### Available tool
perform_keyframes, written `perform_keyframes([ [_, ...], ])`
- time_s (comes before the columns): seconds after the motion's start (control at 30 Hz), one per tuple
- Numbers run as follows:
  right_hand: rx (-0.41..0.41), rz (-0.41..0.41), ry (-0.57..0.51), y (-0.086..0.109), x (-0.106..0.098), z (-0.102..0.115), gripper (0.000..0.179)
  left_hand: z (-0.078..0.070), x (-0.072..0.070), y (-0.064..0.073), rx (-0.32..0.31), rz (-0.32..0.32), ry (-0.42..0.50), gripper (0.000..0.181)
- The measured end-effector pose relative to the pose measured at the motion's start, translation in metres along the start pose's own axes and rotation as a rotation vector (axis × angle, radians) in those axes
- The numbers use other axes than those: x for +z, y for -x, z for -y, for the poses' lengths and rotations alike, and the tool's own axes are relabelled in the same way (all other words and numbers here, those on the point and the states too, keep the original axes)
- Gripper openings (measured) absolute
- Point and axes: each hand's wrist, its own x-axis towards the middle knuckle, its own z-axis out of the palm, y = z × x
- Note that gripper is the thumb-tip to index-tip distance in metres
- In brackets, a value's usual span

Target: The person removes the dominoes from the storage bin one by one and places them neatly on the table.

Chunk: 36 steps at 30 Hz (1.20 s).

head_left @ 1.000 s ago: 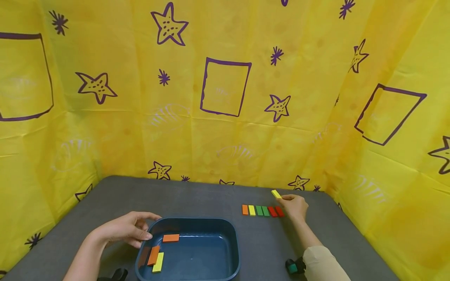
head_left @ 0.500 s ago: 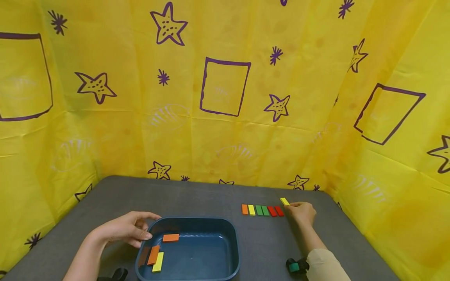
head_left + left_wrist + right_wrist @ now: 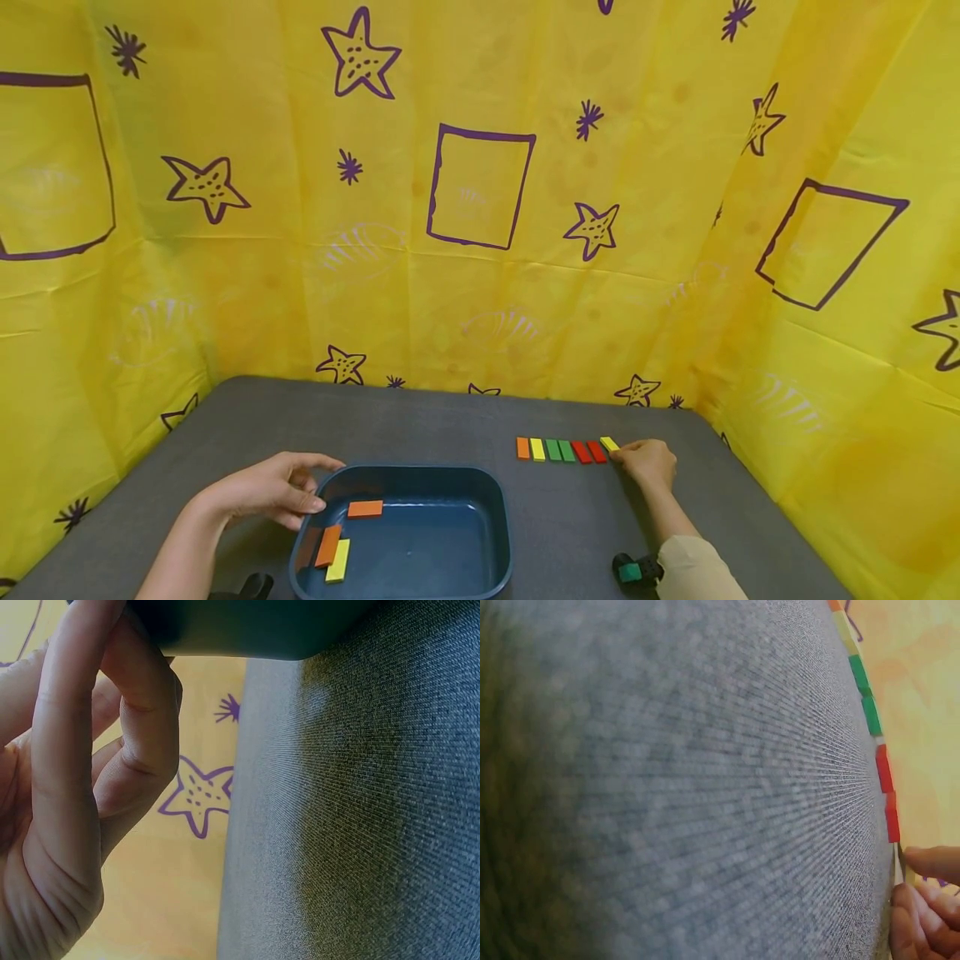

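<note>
My right hand [image 3: 651, 463] pinches a yellow block [image 3: 608, 443] at the right end of a row of flat blocks. Leftward from it the row runs red [image 3: 597, 452], red, green [image 3: 553, 450], green, yellow [image 3: 537, 450] and orange [image 3: 522, 448]. In the right wrist view, thumb and fingers [image 3: 922, 930] meet just past the last red block [image 3: 892, 817], mostly covering the yellow one. My left hand [image 3: 273, 490] grips the left rim of a dark blue tub [image 3: 420, 546], thumb inside. Inside the tub lie two orange blocks [image 3: 365, 509] and one yellow block [image 3: 337, 561].
The grey cloth-covered table [image 3: 420, 425] spreads around the tub and the row. A yellow curtain [image 3: 480, 317] with purple drawings hangs along the back and both sides. A black wrist strap [image 3: 636, 570] shows at the right forearm.
My right hand has carried the yellow block rightward and lowered it to the row's right end, beside the last red block. The left hand and tub have stayed put.
</note>
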Motion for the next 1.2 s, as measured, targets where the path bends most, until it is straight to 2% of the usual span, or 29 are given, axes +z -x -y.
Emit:
perform_keyframes([
  [0.5, -0.028, 0.023, 0.031, 0.0008, 0.0002, -0.0012, 0.022, -0.001, 0.0, 0.0005, -0.003, -0.003, -0.002, 0.07],
  [1.2, -0.003, 0.038, 0.041, 0.0042, -0.0016, 0.0029, 0.024, 0.0012, -0.0004, -0.0001, -0.003, 0.002, -0.001, 0.068],
])
